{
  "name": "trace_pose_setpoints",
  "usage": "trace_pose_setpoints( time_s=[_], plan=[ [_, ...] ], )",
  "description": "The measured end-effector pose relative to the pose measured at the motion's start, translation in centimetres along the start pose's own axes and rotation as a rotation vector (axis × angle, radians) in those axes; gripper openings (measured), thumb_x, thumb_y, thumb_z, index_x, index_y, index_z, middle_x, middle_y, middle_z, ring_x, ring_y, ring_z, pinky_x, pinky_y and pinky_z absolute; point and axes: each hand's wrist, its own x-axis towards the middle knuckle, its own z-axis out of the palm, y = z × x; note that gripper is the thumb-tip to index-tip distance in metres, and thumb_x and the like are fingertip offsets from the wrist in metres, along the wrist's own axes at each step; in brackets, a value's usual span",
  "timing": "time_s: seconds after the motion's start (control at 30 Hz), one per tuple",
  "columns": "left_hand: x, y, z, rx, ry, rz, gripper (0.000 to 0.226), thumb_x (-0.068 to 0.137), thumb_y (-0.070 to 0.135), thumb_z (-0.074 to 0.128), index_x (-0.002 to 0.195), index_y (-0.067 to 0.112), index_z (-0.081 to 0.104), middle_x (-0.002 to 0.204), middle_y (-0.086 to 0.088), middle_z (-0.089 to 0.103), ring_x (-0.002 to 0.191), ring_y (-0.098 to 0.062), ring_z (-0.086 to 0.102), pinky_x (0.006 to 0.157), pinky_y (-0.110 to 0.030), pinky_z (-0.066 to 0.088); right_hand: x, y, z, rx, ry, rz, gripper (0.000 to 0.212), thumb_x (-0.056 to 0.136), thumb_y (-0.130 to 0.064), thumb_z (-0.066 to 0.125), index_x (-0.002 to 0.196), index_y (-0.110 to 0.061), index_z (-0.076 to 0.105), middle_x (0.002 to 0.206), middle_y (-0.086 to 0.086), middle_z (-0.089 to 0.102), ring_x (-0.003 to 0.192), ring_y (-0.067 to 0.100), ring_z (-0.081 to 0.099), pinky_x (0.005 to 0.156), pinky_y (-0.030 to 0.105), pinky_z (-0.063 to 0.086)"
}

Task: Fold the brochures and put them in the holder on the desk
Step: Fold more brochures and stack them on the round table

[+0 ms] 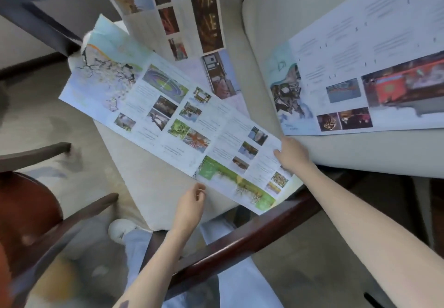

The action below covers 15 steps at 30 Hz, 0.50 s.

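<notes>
With the long brochure (pixel 173 120) lying unfolded on the cushion just beyond both sets of fingers, right hand (pixel 292 155) pinching its near-right end and left hand (pixel 189 203) loosely curled, empty, just short of its near edge, fold best along the printed panel creases, corners matched

- An unfolded brochure (pixel 173 125) lies across the cushion (pixel 149 202), its near end over the wooden rail (pixel 240 238).
- Behind it, partly beneath — a second brochure (pixel 182 16).
- Right, apart, on another cushion (pixel 336 153): a third brochure (pixel 365 72).
</notes>
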Motion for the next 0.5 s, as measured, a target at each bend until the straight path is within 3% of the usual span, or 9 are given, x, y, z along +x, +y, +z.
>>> trace_pose_setpoints(
  time_s=[0.13,0.33,0.43,0.5],
  plan=[
    [-0.2,1.4,0.8,0.083,-0.037,0.005,0.022,0.096,0.017,0.041,0.112,0.02,0.055,0.11,-0.004,0.065,0.092,-0.018,0.056,0.074,-0.028,0.04,0.6,-0.7,-0.3,-0.139,0.024,0.008,0.03,0.092,-0.02,0.048,0.12,-0.011,0.051,0.121,0.01,0.057,0.115,0.03,0.051,0.095,0.037,0.038],
    [-0.6,4.5,0.0,0.074,-0.015,0.053,0.027,0.097,0.017,0.038,0.118,0.015,0.056,0.113,-0.007,0.064,0.097,-0.021,0.059,0.081,-0.03,0.045,1.1,-1.1,-1.7,0.018,-0.204,-0.006,0.027,0.09,-0.007,0.042,0.114,-0.007,0.055,0.114,0.015,0.058,0.1,0.032,0.057,0.077,0.031,0.045],
    [-1.4,6.4,-0.7,0.045,-0.021,0.167,0.026,0.097,0.021,0.043,0.117,0.016,0.058,0.113,-0.002,0.065,0.097,-0.014,0.058,0.082,-0.026,0.043,1.0,-2.2,-3.2,0.032,-0.275,-0.05,0.013,0.088,-0.006,0.041,0.082,-0.007,0.053,0.094,0.016,0.058,0.087,0.03,0.053,0.07,0.028,0.041],
    [-2.2,8.2,-1.3,-0.016,-0.102,0.265,0.025,0.095,0.028,0.049,0.117,0.022,0.059,0.113,0.004,0.065,0.098,-0.009,0.058,0.085,-0.027,0.045,0.9,-3.4,-4.2,0.068,-0.31,-0.056,0.022,0.088,-0.004,0.04,0.067,-0.01,0.044,0.073,0.012,0.05,0.076,0.028,0.05,0.054,0.024,0.035]
  ],
)
